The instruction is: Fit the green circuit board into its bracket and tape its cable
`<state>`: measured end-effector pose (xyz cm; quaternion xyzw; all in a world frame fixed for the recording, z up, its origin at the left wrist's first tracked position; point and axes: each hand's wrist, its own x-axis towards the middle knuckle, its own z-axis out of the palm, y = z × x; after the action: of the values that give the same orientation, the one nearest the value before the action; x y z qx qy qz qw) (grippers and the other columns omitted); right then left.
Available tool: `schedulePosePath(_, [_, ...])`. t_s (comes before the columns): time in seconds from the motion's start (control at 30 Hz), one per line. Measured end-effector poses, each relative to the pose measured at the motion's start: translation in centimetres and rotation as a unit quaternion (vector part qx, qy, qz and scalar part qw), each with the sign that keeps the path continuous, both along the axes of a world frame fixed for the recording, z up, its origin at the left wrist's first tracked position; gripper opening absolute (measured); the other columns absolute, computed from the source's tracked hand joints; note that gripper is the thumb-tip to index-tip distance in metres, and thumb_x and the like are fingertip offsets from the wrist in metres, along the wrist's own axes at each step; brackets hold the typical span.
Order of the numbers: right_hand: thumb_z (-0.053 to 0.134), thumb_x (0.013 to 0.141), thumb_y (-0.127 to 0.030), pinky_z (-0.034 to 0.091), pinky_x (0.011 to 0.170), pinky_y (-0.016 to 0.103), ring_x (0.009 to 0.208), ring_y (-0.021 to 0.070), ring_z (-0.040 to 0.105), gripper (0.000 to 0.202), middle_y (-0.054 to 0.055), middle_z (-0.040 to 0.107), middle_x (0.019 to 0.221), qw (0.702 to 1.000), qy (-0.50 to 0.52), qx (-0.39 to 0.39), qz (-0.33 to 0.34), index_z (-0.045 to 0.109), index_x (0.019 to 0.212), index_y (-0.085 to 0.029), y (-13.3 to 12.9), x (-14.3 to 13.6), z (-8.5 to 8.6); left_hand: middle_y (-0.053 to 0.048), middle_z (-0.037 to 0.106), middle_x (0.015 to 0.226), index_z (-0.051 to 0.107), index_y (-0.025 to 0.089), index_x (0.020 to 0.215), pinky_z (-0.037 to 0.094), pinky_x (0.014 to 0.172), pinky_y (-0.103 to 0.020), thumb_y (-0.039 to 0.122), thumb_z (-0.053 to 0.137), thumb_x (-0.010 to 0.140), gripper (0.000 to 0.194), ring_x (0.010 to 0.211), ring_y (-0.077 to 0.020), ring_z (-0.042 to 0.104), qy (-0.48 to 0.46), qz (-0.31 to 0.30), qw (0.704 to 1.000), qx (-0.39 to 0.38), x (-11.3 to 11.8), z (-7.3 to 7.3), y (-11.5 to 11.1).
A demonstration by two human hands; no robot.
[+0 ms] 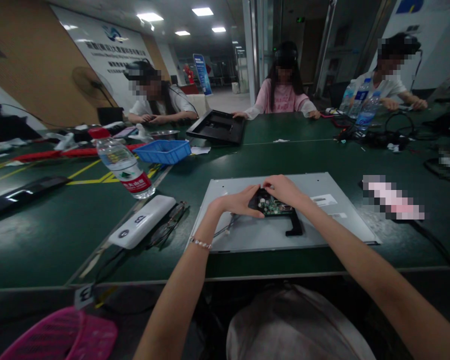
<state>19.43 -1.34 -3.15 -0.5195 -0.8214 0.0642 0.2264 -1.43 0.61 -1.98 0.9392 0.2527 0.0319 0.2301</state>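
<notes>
"Head view: what's being handled?"

"One circuit board [274, 206], on one grey panel [228, 186]. Left hand [243, 201], thumb spread from fingers, meets its left side; right hand [285, 190] bends its fingers at the top edge. Fingertips partly hidden; I can't tell their hold."

"Bottles?"

"One red-capped bottle [124, 167], three blue-labelled bottles [361, 96]. Wall sign [114, 52]: too blurred to read."

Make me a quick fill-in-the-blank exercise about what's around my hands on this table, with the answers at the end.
1. Your left hand and right hand are at the green circuit ____ over the flat panel.
2. A beaded bracelet circles your ____ wrist.
3. The bottle beside the blue tray has a ____ cap.
4. Beside the white device lies a pair of ____.

Missing words: board; left; red; glasses.
</notes>
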Motion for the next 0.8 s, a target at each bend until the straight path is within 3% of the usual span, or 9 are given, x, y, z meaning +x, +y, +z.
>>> schedulePosePath(0.27, [0.053, 0.089, -0.018, 0.043, 0.086, 0.026, 0.096, 0.0186, 0.063, 0.021, 0.008, 0.072, 0.097, 1.0, 0.019, -0.001, 0.022, 0.074, 0.095, -0.017, 0.47, -0.13, -0.57, -0.019, 0.023, 0.152, 0.013, 0.011, 0.147, 0.023, 0.116, -0.045, 0.066, 0.065, 0.069, 0.108, 0.14, -0.0336, 0.025, 0.029, 0.017, 0.999, -0.017, 0.31, 0.32, -0.13])
schedulePosePath(0.57, [0.053, 0.091, -0.023, 0.043, 0.085, 0.026, 0.097, 0.0199, 0.063, 0.023, 0.007, 0.072, 0.099, 0.998, 0.018, -0.002, -0.053, 0.074, 0.1, -0.02, 0.18, 0.25, -0.02, -0.017, 0.019, 0.155, 0.008, 0.015, 0.149, 0.021, 0.116, -0.047, 0.069, 0.062, 0.069, 0.111, 0.142, -0.0353, 0.02, 0.029, 0.024, 0.999, -0.021, 0.14, 0.31, -0.15])
schedulePosePath(0.8, [0.051, 0.091, -0.018, 0.044, 0.085, 0.026, 0.099, 0.0193, 0.063, 0.025, 0.007, 0.072, 0.106, 1.0, 0.011, -0.01, -0.025, 0.073, 0.103, -0.019, 0.2, 0.17, -0.39, -0.018, 0.018, 0.155, 0.011, 0.012, 0.148, 0.02, 0.117, -0.042, 0.069, 0.063, 0.068, 0.111, 0.142, -0.0334, 0.02, 0.04, 0.035, 0.998, -0.034, 0.22, 0.78, -0.35])
